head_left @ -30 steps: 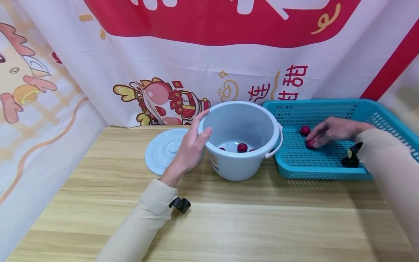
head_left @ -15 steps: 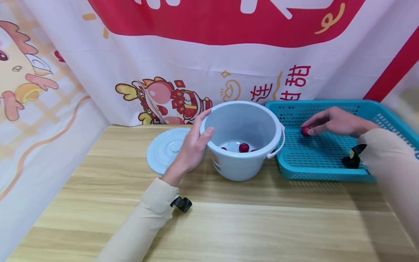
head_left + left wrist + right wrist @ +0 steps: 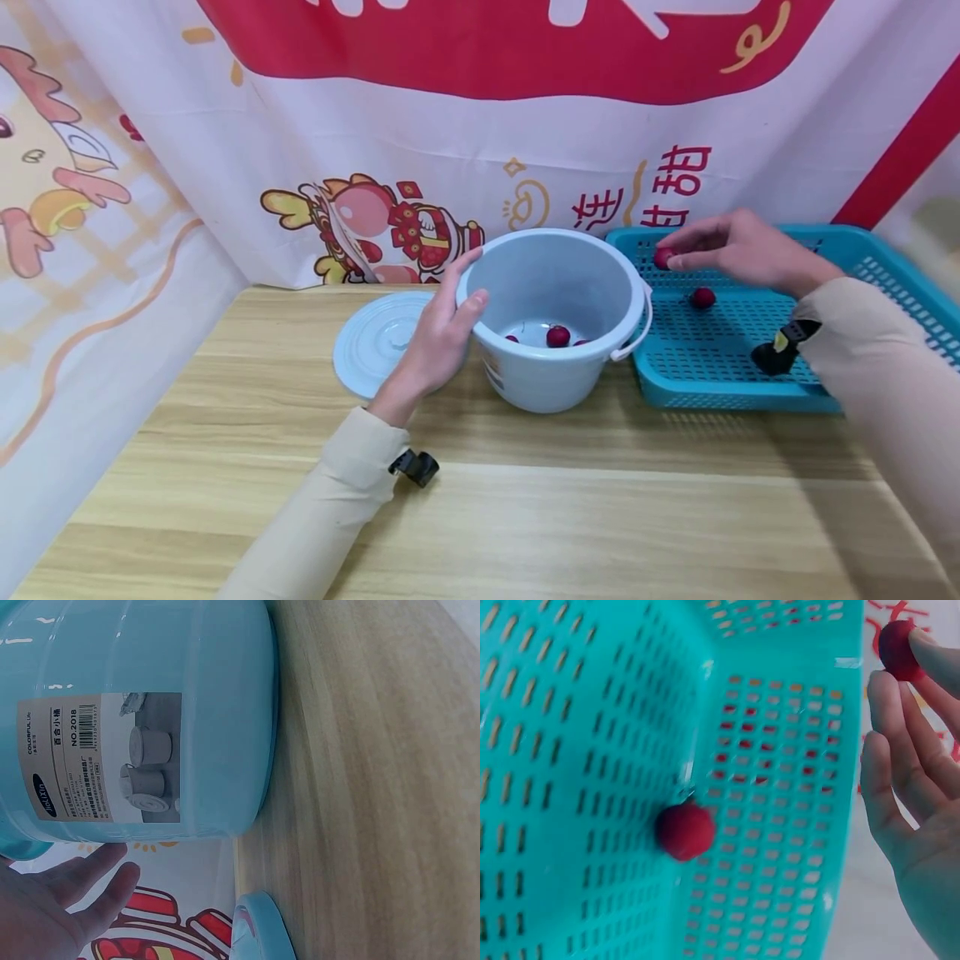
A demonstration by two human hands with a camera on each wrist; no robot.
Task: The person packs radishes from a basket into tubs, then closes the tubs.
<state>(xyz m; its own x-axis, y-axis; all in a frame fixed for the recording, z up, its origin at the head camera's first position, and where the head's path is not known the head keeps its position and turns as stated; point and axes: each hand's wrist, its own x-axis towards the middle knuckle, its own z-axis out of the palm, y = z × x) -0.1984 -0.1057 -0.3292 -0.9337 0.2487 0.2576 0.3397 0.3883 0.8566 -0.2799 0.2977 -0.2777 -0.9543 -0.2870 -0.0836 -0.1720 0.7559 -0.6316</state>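
My left hand (image 3: 438, 337) holds the left rim of a light blue bucket (image 3: 546, 379), its thumb at the rim. The left wrist view shows the bucket's label (image 3: 97, 761) and some of my fingers beside the wall. Inside the bucket lies a radish (image 3: 557, 336), with parts of others showing low down. My right hand (image 3: 738, 250) pinches a small round red radish (image 3: 663, 257) between thumb and fingers, above the left back part of a teal basket (image 3: 738, 398). Another radish (image 3: 685, 831) lies in that basket.
The bucket's round lid (image 3: 375, 350) lies on the wooden table (image 3: 525, 525), left of the bucket and partly behind my left hand. A white handle (image 3: 636, 337) hangs at the bucket's right side, close to the basket. A printed cloth (image 3: 420, 133) hangs behind.
My right hand has picked up a radish near the basket's back, lifted it and moved it left towards the bucket. My left hand has stayed at the rim.
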